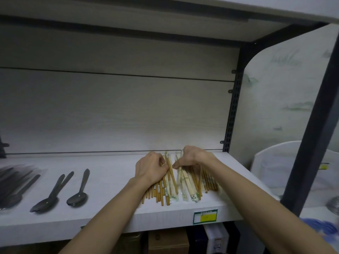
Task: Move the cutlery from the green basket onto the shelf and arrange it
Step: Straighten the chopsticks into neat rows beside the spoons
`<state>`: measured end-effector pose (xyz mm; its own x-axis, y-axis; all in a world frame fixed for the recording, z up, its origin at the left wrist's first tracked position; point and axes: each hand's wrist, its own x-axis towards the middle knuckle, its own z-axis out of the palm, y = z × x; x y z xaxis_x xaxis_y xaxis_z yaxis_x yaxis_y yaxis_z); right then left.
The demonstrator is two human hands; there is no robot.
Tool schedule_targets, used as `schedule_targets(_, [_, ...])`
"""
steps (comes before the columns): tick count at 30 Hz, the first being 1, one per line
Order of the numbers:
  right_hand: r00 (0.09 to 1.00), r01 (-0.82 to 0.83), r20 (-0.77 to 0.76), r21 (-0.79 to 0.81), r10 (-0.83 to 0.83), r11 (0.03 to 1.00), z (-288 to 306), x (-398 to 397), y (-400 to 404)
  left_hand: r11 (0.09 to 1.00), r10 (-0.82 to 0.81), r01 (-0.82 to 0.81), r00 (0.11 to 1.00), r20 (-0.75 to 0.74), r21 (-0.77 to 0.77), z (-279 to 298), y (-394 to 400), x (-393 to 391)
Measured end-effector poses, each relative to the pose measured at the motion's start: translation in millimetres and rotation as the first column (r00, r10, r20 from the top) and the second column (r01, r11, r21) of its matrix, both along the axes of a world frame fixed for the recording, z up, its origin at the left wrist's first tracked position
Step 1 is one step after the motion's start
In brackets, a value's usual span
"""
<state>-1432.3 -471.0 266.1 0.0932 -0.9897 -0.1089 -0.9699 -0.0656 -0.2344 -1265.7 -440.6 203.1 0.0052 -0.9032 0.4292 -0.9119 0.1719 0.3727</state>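
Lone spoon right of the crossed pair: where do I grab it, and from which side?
Pinch the spoon by its slim handle, coming from above. It lies flat, bowl toward the shelf edge, handle pointing back, with bare shelf on both sides for fingers.

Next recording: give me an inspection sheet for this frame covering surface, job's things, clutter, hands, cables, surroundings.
Surface: white shelf, price label on its front edge.
Job's things: wrapped chopsticks heaped at the shelf's right end; spoons laid out to the left; green basket not in view.
Clutter: nothing seen on the shelf.
Hands: left hand and right hand both rest on the chopstick heap, fingers curled among the sticks.
Cables: nothing seen.
Surroundings: dark metal upright at the back right; cardboard boxes below the shelf; white container to the right.
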Motion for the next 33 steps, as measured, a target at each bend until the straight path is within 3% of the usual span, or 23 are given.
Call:
schedule_targets(4, [0.997, -0.023, 0.079, 0.151, 0.011, 0.988, 0.9, 4.2, 2.2, 1.000, -0.009, 0.009, 1.000, -0.001, 0.006, 0.5, 1.4, 0.7])
schedule_targets(8, [0.991, -0.036, 0.134, 0.086, 0.024, 0.996, -4.0, 5.7, 7.8, 1.000, -0.012, 0.012, 1.000, 0.005, -0.001, 1.5, 3.5, 0.2])
schedule_targets(13, [0.918, -0.059, 0.391, -0.021, 0.062, 0.998, -9.9, -5.1, 7.3, 0.999, -0.026, 0.026, 1.000, 0.005, -0.025, 0.7, 3.5, -0.6])
schedule_targets(15, [0.843, -0.012, 0.537, -0.031, 0.027, 0.999, -11.2, -11.0, 8.0, 0.998, -0.052, 0.053, 0.999, 0.014, -0.043, 1.2, 3.8, -2.5])
schedule_targets(18, [0.645, 0.063, 0.764, -0.038, -0.012, 0.997, -7.3, -21.8, 15.3, 0.994, -0.098, 0.098, 0.995, 0.014, -0.046, 1.6, 4.2, -7.2])
schedule_targets(20, [0.520, 0.111, 0.852, 0.000, -0.058, 0.994, -2.3, -36.7, 18.3, 0.991, -0.125, 0.126, 0.992, 0.013, -0.038, 1.2, 4.2, -11.0])
schedule_targets(21, [0.501, 0.120, 0.862, 0.023, -0.081, 0.992, -0.3, -46.8, 19.4, 0.989, -0.142, 0.142, 0.990, 0.012, -0.034, 0.9, 4.1, -12.7])
schedule_targets(22, [0.518, 0.122, 0.850, 0.037, -0.095, 0.992, 0.5, -58.4, 19.6, 0.986, -0.161, 0.162, 0.987, 0.015, -0.030, 0.9, 4.4, -14.2])
schedule_targets(24, [0.640, 0.127, 0.760, 0.038, -0.111, 0.991, 1.4, -82.0, 20.5, 0.980, -0.196, 0.197, 0.980, 0.033, -0.021, 1.7, 5.9, -17.1])
schedule_targets(28, [0.871, 0.178, 0.461, 0.022, -0.168, 0.984, -7.4, -116.5, 18.4, 0.978, -0.205, 0.206, 0.977, 0.051, -0.009, 3.3, 8.4, -20.0])
schedule_targets(33, [0.957, 0.228, 0.208, -0.102, -0.203, 0.968, -18.0, -119.8, 19.6, 0.978, -0.211, 0.211, 0.976, 0.053, 0.001, 3.9, 10.2, -21.0])
